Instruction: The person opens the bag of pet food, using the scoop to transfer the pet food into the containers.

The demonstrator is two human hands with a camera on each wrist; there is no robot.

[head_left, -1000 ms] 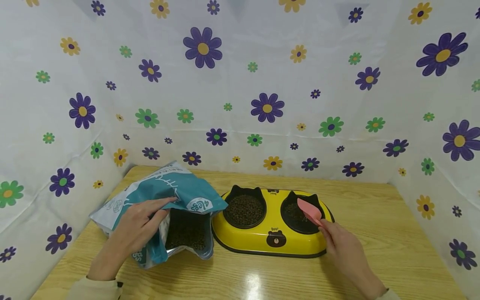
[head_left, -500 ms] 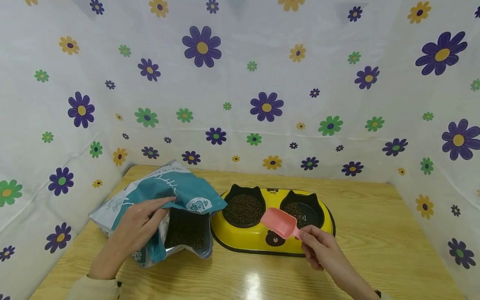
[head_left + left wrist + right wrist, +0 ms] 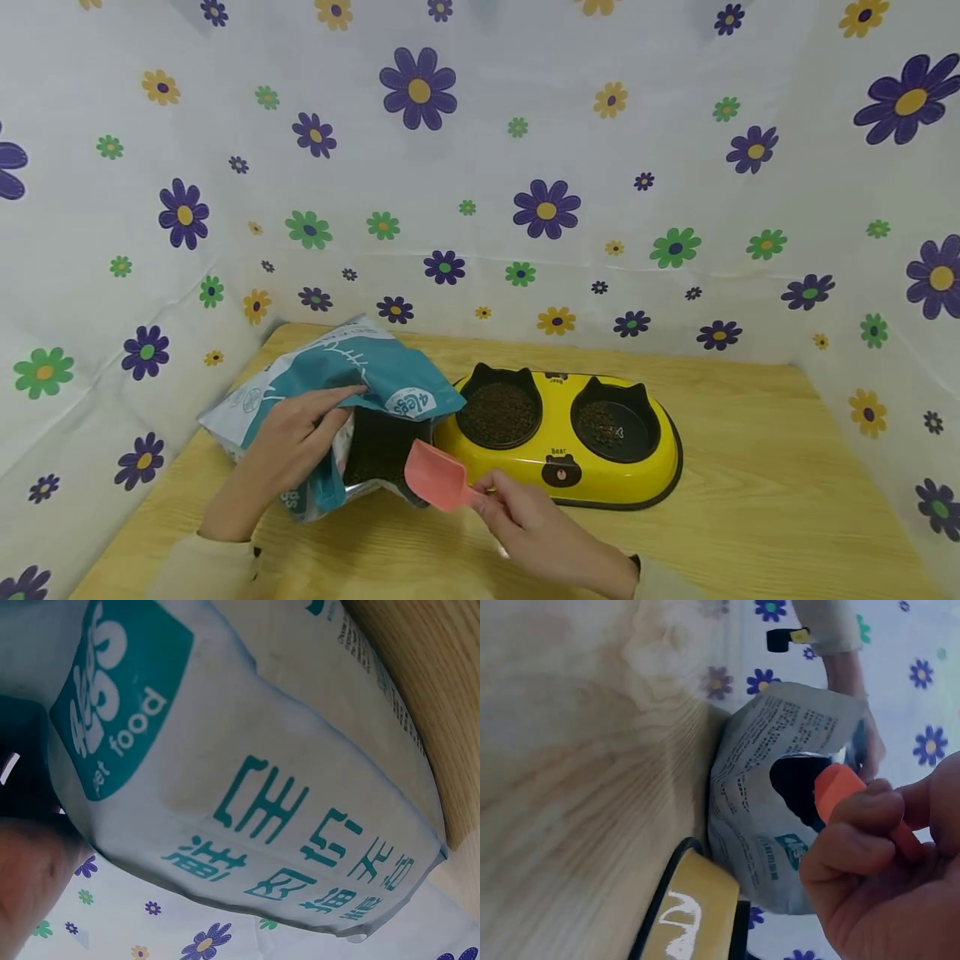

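Note:
In the head view my left hand [image 3: 288, 442] holds the rim of a teal and white pet food bag [image 3: 408, 375], which lies on its side with its mouth facing me. Dark kibble shows dimly inside. My right hand [image 3: 543, 529] grips the handle of a pink scoop [image 3: 438, 477], whose blade is at the right edge of the bag's mouth. The scoop's bowl looks bare. To the right stands a yellow double pet bowl [image 3: 555, 425]. Its left dish [image 3: 501, 414] is full of brown kibble; the right dish [image 3: 637, 429] has a small heap on its left side.
A wooden table [image 3: 735, 467] carries everything. White cloth [image 3: 480, 167] printed with flowers rises behind and at both sides. The yellow bowl's left end sits close against the bag.
My right hand has carried the scoop leftward from over the right dish to the bag's mouth. Kibble now shows in that dish. The left hand keeps its hold on the bag.

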